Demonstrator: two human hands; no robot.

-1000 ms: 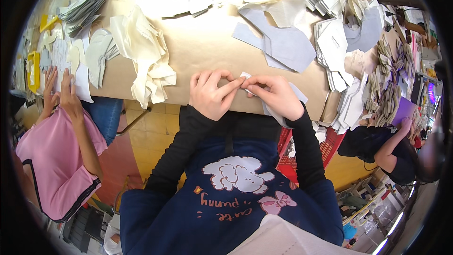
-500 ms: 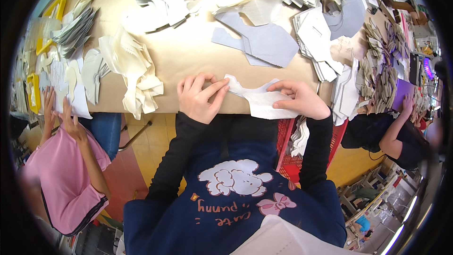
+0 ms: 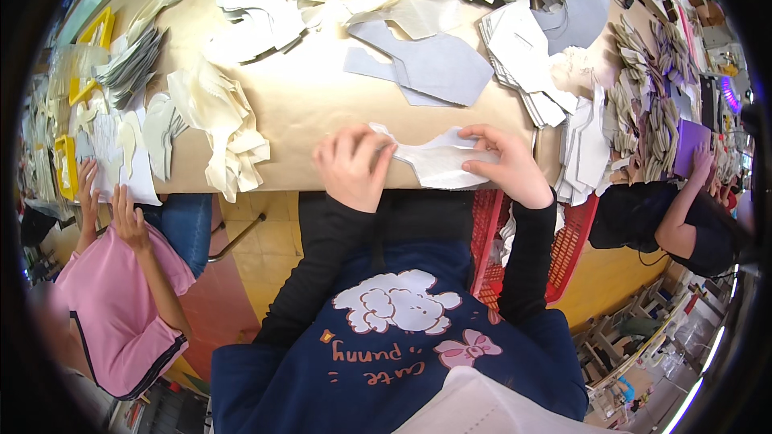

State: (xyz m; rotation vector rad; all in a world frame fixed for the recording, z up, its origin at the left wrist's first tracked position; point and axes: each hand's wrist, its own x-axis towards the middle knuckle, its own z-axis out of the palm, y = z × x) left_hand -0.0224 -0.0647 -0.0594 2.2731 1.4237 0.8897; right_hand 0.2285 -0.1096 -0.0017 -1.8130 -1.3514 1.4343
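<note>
Near the front edge of the table I hold a curved cut piece [image 3: 431, 164], a thin white layer lying over a light grey one. My left hand [image 3: 355, 167] pinches its narrow left end between thumb and fingers, slightly blurred. The right end sits between the thumb and fingers of my right hand [image 3: 511, 162], where the grey layer shows along the upper edge. Beyond my hands lie flat grey-blue cut pieces [image 3: 446, 68], partly overlapping.
Cream cut pieces [image 3: 217, 124] are heaped to the left. White stacks [image 3: 519, 52] and more white pieces [image 3: 581, 149] lie at right. A red basket [image 3: 572, 249] stands below the table edge. A person in pink [image 3: 121, 297] works at left, another in black [image 3: 683, 225] at right.
My left hand has shifted right, and its fingers have closed further over the piece's left end. The white layer now lies more evenly along the grey one.
</note>
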